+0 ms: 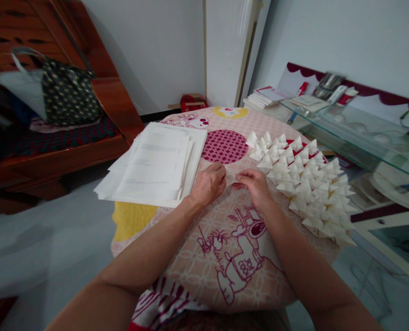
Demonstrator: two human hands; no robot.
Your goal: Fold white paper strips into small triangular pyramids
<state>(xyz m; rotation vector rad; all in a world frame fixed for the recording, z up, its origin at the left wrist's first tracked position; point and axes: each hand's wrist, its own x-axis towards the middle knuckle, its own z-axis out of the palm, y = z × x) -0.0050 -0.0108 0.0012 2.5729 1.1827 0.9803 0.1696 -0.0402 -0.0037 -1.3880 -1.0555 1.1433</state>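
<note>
Between my two hands is a small piece of white paper (230, 177), partly hidden by my fingers. My left hand (209, 184) is closed on its left side, knuckles up. My right hand (254, 185) pinches its right edge between thumb and fingers. Both hands are low over the patterned tablecloth (204, 230). To the left lies a stack of white paper sheets (152, 161), some with faint print. On the right side stand many pointed folded paper pieces (294, 174), arranged in close rows.
A glass shelf (356, 133) with cups and papers on it borders the table's right side. A stack of booklets (264, 97) sits at the back right. On the left, a wooden bench (111, 105) holds a dark patterned bag (68, 94).
</note>
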